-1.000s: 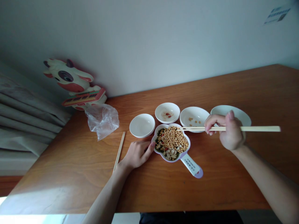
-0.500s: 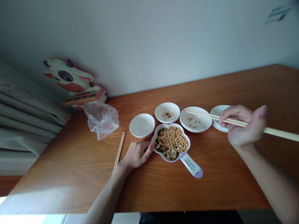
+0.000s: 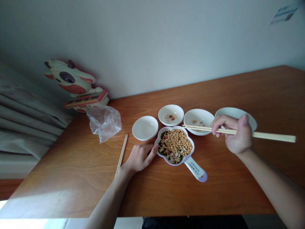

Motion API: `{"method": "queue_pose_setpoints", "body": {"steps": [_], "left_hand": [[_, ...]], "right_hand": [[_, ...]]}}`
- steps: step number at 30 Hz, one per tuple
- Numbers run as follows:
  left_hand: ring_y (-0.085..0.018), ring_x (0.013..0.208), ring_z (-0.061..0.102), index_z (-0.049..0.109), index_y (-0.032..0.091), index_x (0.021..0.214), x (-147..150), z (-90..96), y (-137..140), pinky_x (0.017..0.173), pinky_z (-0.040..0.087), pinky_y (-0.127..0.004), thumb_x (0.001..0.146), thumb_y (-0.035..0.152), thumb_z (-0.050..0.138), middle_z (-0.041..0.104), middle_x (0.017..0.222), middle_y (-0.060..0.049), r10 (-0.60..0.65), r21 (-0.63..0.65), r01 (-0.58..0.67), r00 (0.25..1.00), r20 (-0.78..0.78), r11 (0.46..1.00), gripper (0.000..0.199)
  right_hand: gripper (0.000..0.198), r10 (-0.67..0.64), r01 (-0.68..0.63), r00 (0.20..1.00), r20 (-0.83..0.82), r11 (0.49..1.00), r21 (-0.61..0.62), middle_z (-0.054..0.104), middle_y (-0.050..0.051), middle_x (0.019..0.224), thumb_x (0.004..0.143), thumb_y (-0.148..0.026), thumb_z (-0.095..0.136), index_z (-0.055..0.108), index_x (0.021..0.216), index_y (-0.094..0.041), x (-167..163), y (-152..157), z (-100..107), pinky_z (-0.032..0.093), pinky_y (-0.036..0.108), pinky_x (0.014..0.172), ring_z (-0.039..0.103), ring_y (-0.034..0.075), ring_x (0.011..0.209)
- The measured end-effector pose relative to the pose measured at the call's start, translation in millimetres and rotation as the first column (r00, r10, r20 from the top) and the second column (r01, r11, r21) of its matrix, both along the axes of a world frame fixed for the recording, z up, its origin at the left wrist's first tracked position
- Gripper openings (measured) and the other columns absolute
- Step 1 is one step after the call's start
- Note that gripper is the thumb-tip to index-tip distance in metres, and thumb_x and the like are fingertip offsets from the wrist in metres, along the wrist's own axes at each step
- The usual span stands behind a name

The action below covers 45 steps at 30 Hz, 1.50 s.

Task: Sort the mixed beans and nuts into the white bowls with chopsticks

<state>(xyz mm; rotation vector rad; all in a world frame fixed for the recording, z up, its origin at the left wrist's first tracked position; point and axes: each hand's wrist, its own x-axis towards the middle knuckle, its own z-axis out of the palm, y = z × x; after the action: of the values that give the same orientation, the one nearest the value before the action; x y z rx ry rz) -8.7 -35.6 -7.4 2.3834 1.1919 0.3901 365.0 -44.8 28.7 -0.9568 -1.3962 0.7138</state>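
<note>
My right hand (image 3: 234, 132) is closed around a pair of chopsticks (image 3: 268, 136). Their tips reach over the near rim of a white bowl (image 3: 209, 119) with several yellow beans, close to the far edge of a flower-shaped dish (image 3: 200, 175). That dish has a labelled handle and holds soybeans (image 3: 178, 140), peanuts (image 3: 175, 157) and some dark green bits. With its thumb on the left rim, my left hand (image 3: 141, 156) grips the dish, its other fingers curled. Nothing shows between the chopstick tips.
Other white bowls stand behind: one bare inside (image 3: 145, 127), one with a few peanuts (image 3: 171, 111), one partly behind my right hand (image 3: 250, 119). Spare chopsticks (image 3: 122, 151), a clear plastic bag (image 3: 106, 124) and a cow toy with keyboard (image 3: 78, 86) lie leftward.
My right hand has moved left and toward me, bringing the chopstick tips from over the bean bowl to its near rim by the dish. The left hand keeps still.
</note>
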Motion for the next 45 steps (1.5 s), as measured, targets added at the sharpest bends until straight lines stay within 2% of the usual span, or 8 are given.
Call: {"method": "queue_pose_setpoints", "body": {"steps": [3, 8, 16, 25, 35, 45], "left_hand": [[-0.014, 0.059, 0.052, 0.054, 0.020, 0.072, 1, 0.5, 0, 0.062, 0.032, -0.030, 0.118, 0.046, 0.034, 0.062, 0.068, -0.003, -0.003, 0.015, 0.002, 1.000, 0.004, 1.000, 0.056], [-0.014, 0.059, 0.052, 0.057, 0.019, 0.073, 0, 0.5, -1, 0.062, 0.033, -0.030, 0.118, 0.045, 0.034, 0.063, 0.068, -0.003, -0.005, 0.025, 0.005, 1.000, -0.002, 1.000, 0.057], [-0.014, 0.059, 0.051, 0.053, 0.020, 0.072, 0, -1.8, 0, 0.063, 0.032, -0.030, 0.118, 0.044, 0.034, 0.061, 0.068, -0.003, -0.013, 0.027, 0.013, 1.000, -0.005, 1.000, 0.056], [-0.014, 0.060, 0.052, 0.054, 0.020, 0.072, 0, -1.1, -1, 0.063, 0.032, -0.030, 0.118, 0.044, 0.034, 0.061, 0.068, -0.003, 0.000, 0.023, 0.000, 1.000, -0.006, 1.000, 0.056], [-0.014, 0.060, 0.053, 0.055, 0.020, 0.073, 1, 0.5, 0, 0.063, 0.034, -0.029, 0.118, 0.046, 0.034, 0.063, 0.068, -0.004, -0.005, 0.019, 0.005, 1.000, 0.001, 1.000, 0.056], [-0.014, 0.059, 0.053, 0.054, 0.020, 0.072, 1, -0.3, -1, 0.062, 0.032, -0.030, 0.118, 0.045, 0.034, 0.062, 0.068, -0.003, -0.006, 0.022, 0.006, 1.000, 0.015, 1.000, 0.056]], "right_hand": [[0.083, 0.140, -0.132, 0.984, 0.114, 0.988, -0.075, 0.065, 0.006, 0.066, 0.107, -0.079, 0.023, 0.075, 0.074, -0.024, -2, -3, -12, 0.042, 0.038, 0.060, 0.056, 0.021, 0.061], [0.081, 0.203, -0.184, 0.955, 0.216, 0.977, -0.106, 0.065, 0.005, 0.068, 0.109, -0.075, 0.018, 0.072, 0.077, -0.025, -4, -3, -21, 0.042, 0.038, 0.061, 0.057, 0.021, 0.062], [0.077, 0.180, -0.157, 0.942, 0.284, 0.982, -0.103, 0.065, 0.004, 0.069, 0.114, -0.063, 0.015, 0.070, 0.077, -0.023, -4, -4, -11, 0.043, 0.036, 0.061, 0.058, 0.019, 0.061], [0.078, 0.193, -0.173, 0.938, 0.287, 0.981, -0.091, 0.067, 0.005, 0.071, 0.113, -0.066, 0.016, 0.070, 0.077, -0.024, -6, -4, -15, 0.044, 0.036, 0.061, 0.058, 0.020, 0.061], [0.081, 0.168, -0.139, 0.947, 0.272, 0.982, -0.124, 0.065, 0.003, 0.068, 0.110, -0.074, 0.016, 0.070, 0.077, -0.024, -16, -8, -5, 0.043, 0.035, 0.060, 0.057, 0.019, 0.060], [0.075, 0.148, -0.118, 0.956, 0.252, 0.985, -0.129, 0.065, 0.005, 0.068, 0.112, -0.069, 0.025, 0.073, 0.076, -0.024, -20, -12, -2, 0.044, 0.036, 0.062, 0.057, 0.020, 0.060]]}}
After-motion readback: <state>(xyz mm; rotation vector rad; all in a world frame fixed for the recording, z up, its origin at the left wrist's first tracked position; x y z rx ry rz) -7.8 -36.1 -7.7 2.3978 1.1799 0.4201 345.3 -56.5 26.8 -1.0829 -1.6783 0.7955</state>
